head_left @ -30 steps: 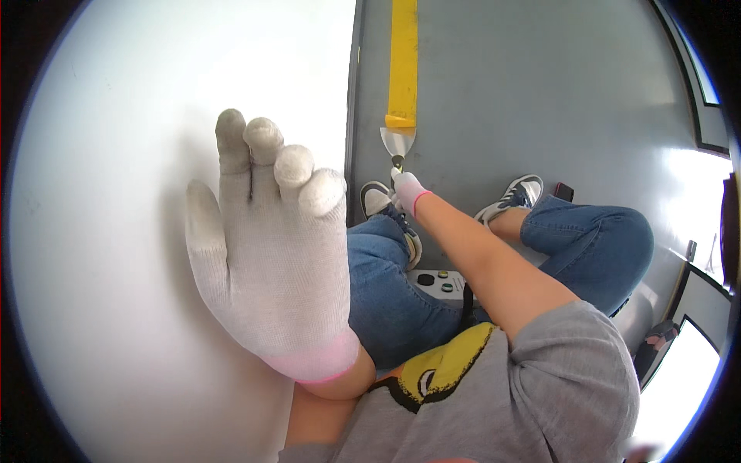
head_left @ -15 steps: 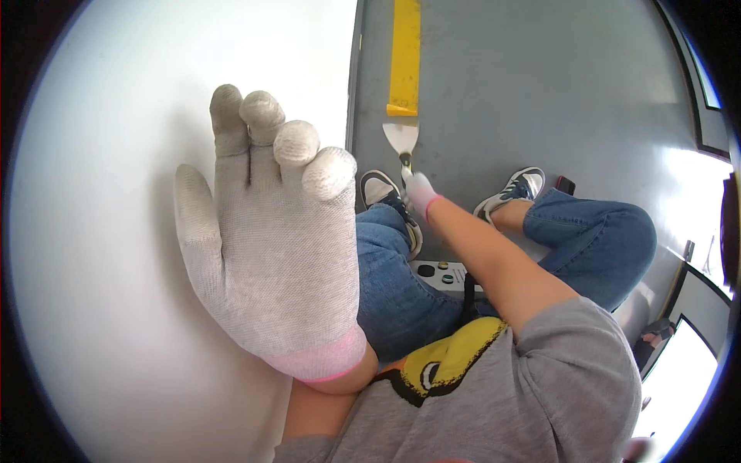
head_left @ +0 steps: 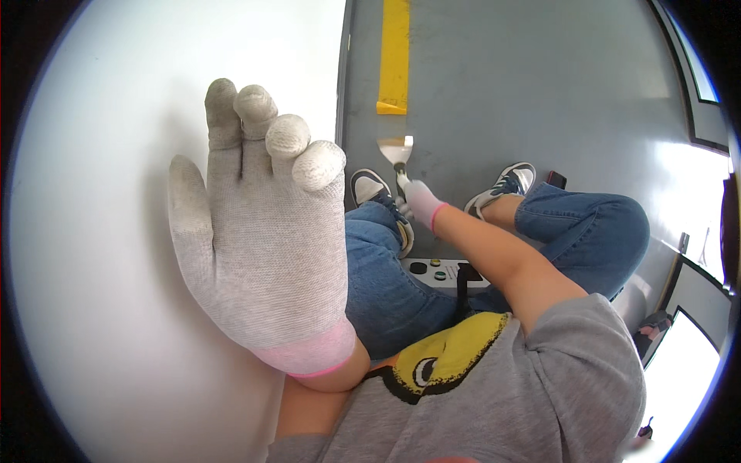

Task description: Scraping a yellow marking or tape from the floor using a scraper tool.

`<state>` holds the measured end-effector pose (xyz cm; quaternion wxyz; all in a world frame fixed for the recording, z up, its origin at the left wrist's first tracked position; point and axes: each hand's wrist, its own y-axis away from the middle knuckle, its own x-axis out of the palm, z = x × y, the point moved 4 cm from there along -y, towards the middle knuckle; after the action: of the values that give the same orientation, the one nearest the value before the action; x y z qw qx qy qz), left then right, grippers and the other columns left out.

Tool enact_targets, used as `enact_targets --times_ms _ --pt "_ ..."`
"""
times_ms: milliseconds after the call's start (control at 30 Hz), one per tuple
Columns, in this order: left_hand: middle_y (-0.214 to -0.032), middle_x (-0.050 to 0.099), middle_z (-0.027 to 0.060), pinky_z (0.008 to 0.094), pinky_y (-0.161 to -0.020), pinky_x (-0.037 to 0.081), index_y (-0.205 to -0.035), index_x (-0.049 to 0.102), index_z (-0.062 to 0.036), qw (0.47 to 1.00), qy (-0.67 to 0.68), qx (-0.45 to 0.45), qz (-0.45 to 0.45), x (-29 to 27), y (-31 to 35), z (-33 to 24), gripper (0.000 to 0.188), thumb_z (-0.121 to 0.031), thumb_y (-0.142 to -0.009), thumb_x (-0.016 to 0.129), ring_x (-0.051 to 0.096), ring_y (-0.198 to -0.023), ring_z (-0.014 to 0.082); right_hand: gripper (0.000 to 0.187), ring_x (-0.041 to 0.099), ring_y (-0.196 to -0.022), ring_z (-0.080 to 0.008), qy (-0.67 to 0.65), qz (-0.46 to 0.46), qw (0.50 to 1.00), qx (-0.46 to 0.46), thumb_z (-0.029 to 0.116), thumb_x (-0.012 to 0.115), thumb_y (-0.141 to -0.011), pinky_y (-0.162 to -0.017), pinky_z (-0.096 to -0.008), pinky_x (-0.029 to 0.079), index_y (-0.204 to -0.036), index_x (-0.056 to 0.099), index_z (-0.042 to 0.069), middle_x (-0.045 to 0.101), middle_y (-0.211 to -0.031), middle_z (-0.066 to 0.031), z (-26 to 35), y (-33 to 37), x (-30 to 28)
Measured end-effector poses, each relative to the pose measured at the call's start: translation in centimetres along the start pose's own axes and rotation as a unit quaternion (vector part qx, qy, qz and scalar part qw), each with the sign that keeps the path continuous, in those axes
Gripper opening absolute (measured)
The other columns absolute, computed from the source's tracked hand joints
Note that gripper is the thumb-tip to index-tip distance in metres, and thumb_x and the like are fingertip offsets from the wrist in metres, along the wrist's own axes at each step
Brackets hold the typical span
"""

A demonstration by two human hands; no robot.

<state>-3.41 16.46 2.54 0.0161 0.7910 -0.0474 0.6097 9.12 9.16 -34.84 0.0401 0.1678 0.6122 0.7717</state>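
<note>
My left hand (head_left: 270,239), in a pale grey glove with a pink cuff, is raised large in front of the white wall (head_left: 85,255). Its fingers are stretched, slightly bent at the tips, and hold nothing; whether it touches the wall I cannot tell. My right hand (head_left: 421,202), gloved alike, is closed round the handle of a scraper (head_left: 397,150) with a wide metal blade. Ahead of the blade, with a gap between, a strip of yellow tape (head_left: 394,62) runs along the grey floor (head_left: 532,77). The strip's near end looks lifted or folded.
My shoes (head_left: 505,185) stand either side of my right hand. A white panel with round buttons (head_left: 436,272) sits between my legs. A small dark red-edged object (head_left: 556,180) lies by the right shoe. Framed bright panels (head_left: 683,363) line the right side.
The scraper and my right hand have drawn back toward me, widening the gap to the tape's end. My left hand keeps its pose; the whole view has shifted slightly.
</note>
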Motion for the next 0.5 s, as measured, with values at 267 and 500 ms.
enact_targets --times_ms 267,500 --pt "-0.107 0.044 0.0197 0.0321 -0.071 0.038 -0.118 0.035 0.0099 1.000 -0.003 -0.005 -0.021 0.2 -0.3 0.1 0.049 -0.031 -0.092 0.026 0.043 -0.085 0.0224 0.036 0.033 -0.035 -0.0112 0.096 -0.053 0.993 0.044 0.046 0.042 -0.086 -0.032 -0.0278 0.025 -0.081 0.044 0.011 0.042 -0.055 -0.0030 -1.3 -1.7 -0.7" --pt "-0.105 0.043 0.0182 0.0319 -0.072 0.037 -0.118 0.034 0.0098 1.000 -0.007 0.011 -0.010 0.2 0.0 -0.4 0.050 -0.032 -0.092 0.026 0.042 -0.086 0.0220 0.037 0.032 -0.035 -0.0107 -0.002 -0.044 0.997 0.068 0.048 0.042 -0.086 -0.031 -0.0260 0.024 -0.076 0.040 0.012 0.038 -0.052 -0.0013 3.8 -2.6 4.8"
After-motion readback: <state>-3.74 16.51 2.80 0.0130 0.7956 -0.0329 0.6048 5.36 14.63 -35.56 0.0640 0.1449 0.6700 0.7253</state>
